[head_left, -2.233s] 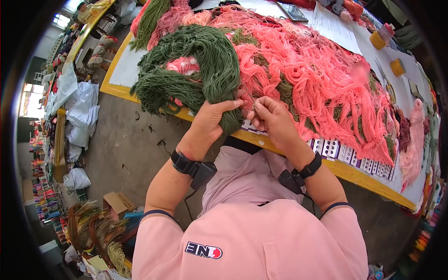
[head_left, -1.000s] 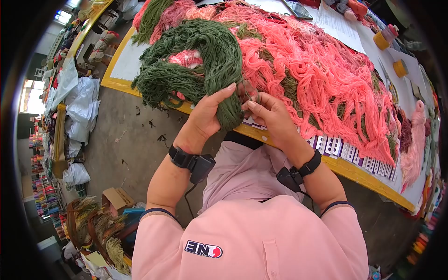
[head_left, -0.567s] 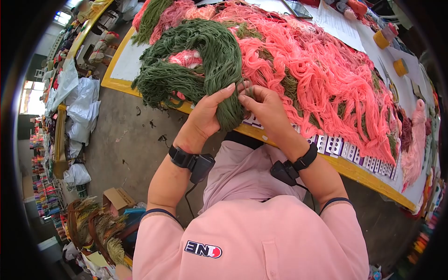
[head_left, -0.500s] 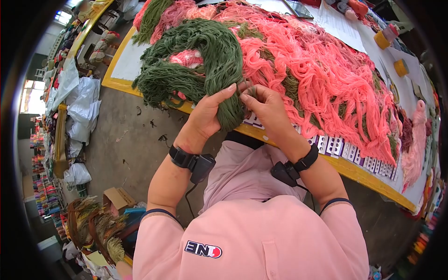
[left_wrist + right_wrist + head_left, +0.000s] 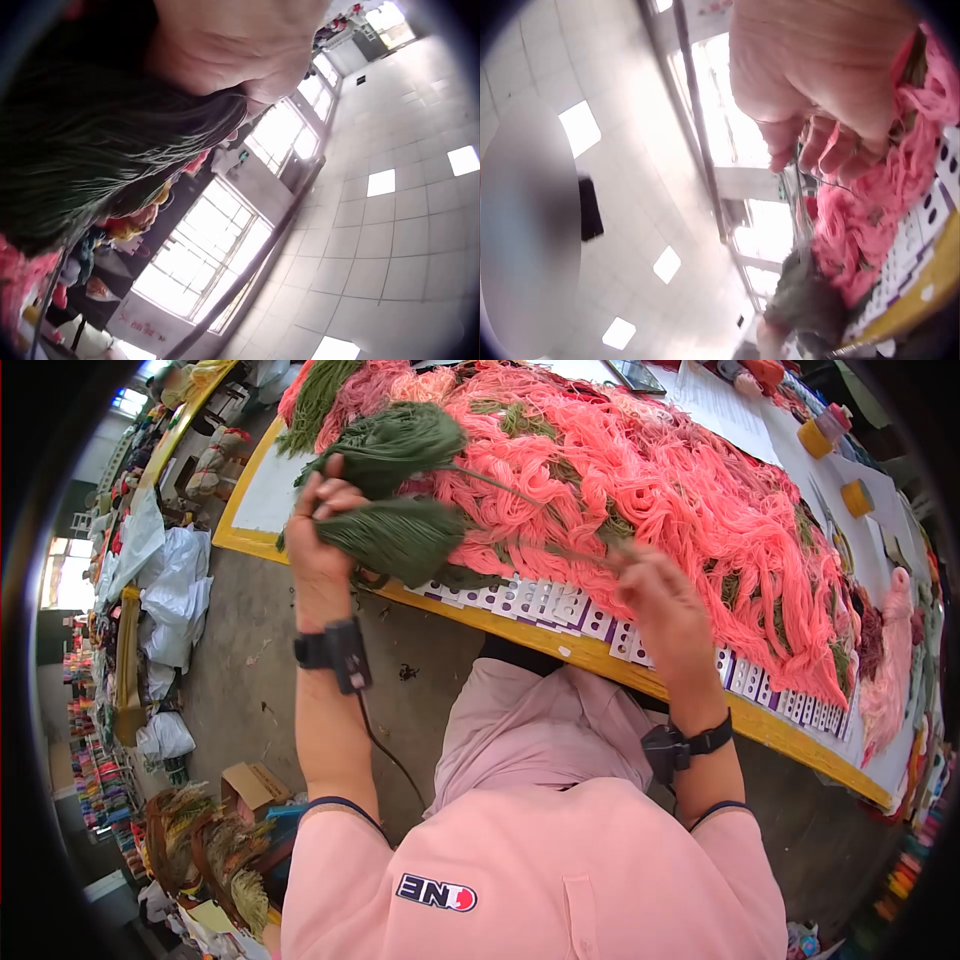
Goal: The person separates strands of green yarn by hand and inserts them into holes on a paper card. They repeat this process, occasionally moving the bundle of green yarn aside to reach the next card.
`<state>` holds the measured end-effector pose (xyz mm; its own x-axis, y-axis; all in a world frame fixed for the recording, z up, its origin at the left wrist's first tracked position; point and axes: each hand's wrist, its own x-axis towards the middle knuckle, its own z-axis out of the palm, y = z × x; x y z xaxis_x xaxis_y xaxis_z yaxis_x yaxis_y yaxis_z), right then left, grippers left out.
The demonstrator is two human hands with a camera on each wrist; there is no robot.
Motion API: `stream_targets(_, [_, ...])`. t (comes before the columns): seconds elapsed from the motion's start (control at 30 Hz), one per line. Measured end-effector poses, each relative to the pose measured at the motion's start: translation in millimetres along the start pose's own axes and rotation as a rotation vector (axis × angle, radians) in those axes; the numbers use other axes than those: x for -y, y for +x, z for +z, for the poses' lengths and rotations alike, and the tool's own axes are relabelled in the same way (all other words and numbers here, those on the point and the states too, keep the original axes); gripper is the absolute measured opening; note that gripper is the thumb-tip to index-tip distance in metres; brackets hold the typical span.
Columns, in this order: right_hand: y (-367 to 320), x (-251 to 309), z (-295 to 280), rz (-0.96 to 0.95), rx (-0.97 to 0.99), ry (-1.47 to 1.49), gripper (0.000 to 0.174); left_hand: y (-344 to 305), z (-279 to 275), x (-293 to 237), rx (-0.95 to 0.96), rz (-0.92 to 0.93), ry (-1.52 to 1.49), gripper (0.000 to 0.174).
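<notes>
A dark green yarn skein [image 5: 395, 540] hangs from my left hand [image 5: 322, 535] at the table's left end, its loops gripped by bent fingers. In the left wrist view the yarn [image 5: 112, 161] runs out of the palm [image 5: 240, 45]. My right hand [image 5: 668, 610], blurred, is well to the right over the table's front edge. Between its fingertips it pinches thin green strands [image 5: 505, 488] that stretch across from the skein. The right wrist view shows those curled fingers [image 5: 838, 150], with the skein [image 5: 802, 300] beyond. Pink yarn [image 5: 690, 530] lies heaped below the strands.
White cards with holes [image 5: 597, 622] line the table's yellow front edge [image 5: 760, 735]. Toward the back are a phone [image 5: 633, 374], a paper sheet [image 5: 725, 415] and a yellow-and-pink bottle [image 5: 825, 430]. Plastic bags [image 5: 180, 590] stand beyond the floor on the left.
My hands were close together at the skein's lower end. The left hand has moved left and up with the skein, the right hand rightward, drawing strands taut between them.
</notes>
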<state>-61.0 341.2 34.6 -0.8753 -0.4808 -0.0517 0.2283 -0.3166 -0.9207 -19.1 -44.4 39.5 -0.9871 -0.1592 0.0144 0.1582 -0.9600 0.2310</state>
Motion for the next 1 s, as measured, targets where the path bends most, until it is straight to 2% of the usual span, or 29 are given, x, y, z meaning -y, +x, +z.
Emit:
stream_targets(0.07, [-1,27,-4,-0.185,-0.041,0.402,0.015,16,-14,-47,0.036,0.009,0.115,0.026])
stream_targets(0.1, [-3,36,-25,-0.213,-0.011,0.572,0.013,24,-24,-74,0.054,0.012,0.172,0.026])
stream_targets(0.17, [-8,53,-83,-0.245,0.085,0.927,0.010,37,-54,-145,-0.024,0.170,0.430,0.026])
stream_targets(0.2, [-15,74,-115,-0.289,0.018,0.853,0.007,41,-75,-200,-0.237,0.313,0.547,0.026])
stream_targets(0.23, [-25,95,-171,-0.310,-0.015,1.018,0.016,45,-86,-232,-0.453,0.452,0.659,0.025])
stream_targets(0.27, [-45,116,-255,-0.446,-0.559,0.602,0.019,41,-70,-231,-0.584,0.549,0.717,0.017])
stream_targets(0.3, [-79,142,-342,-0.566,-0.603,0.668,0.021,32,-53,-228,-0.557,0.585,0.702,0.008])
stream_targets(0.33, [-93,167,-355,-0.712,-0.805,0.433,0.016,24,-37,-226,-0.530,0.619,0.686,0.005])
stream_targets(0.37, [-90,172,-313,-0.850,-1.005,0.050,0.012,20,-30,-223,-0.345,0.592,0.595,0.015])
stream_targets(0.4, [-76,166,-258,-0.919,-1.149,-0.347,0.011,26,-17,-212,-0.221,0.436,0.500,0.029])
stream_targets(0.43, [-60,150,-212,-0.903,-1.132,-0.617,0.014,29,2,-172,-0.179,0.266,0.462,0.032])
stream_targets(0.47, [-41,126,-178,-0.841,-1.015,-0.798,0.019,35,13,-124,-0.261,0.198,0.506,0.018])
stream_targets(0.5, [-27,87,-173,-0.708,-0.720,-0.834,0.021,26,23,-54,-0.294,0.135,0.534,0.012])
stream_targets(0.53, [-10,46,-142,-0.570,-0.426,-0.854,0.025,13,41,2,-0.364,0.003,0.717,0.005])
stream_targets(0.57, [4,19,-96,-0.431,-0.131,-0.857,0.032,2,29,32,-0.307,-0.128,0.887,0.006])
stream_targets(0.6, [5,23,-22,-0.294,0.083,-0.958,0.018,-11,38,67,-0.316,-0.236,1.042,0.009])
stream_targets(0.63, [10,15,10,-0.113,0.173,-0.806,0.006,-21,46,96,-0.330,-0.347,1.193,0.012])
stream_targets(0.7, [27,-21,16,-0.067,0.324,-0.885,0.003,-26,28,121,-0.369,-0.480,1.221,0.014])
stream_targets(0.8, [42,-58,4,-0.159,0.354,-0.907,0.003,-28,24,131,-0.355,-0.623,1.291,0.012])
stream_targets(0.9, [42,-52,10,-0.028,0.331,-0.863,0.012,-26,29,137,-0.230,-0.629,1.423,0.008])
stream_targets(1.0, [47,-58,11,-0.142,0.313,-1.007,0.013,-20,23,141,-0.231,-0.651,1.443,0.009])
